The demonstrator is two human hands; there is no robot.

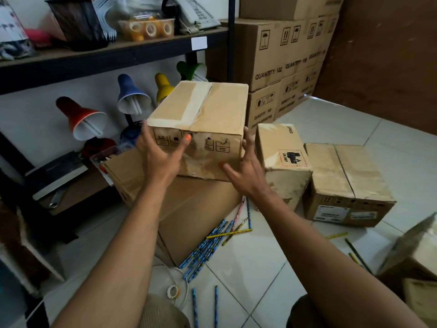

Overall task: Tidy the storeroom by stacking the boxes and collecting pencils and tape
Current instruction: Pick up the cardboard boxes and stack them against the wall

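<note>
A taped box point(201, 129) was seen resting on top of a big carton point(189, 204) on the floor. It was flanked by the left hand point(158, 152) and the right hand point(246, 171), both grips wide with fingers spread; contact with the box was possibly light, though blur hid it. Pencils point(208, 245) were scattered beside the carton, a tape roll point(173, 291) nearer the viewer.
</note>
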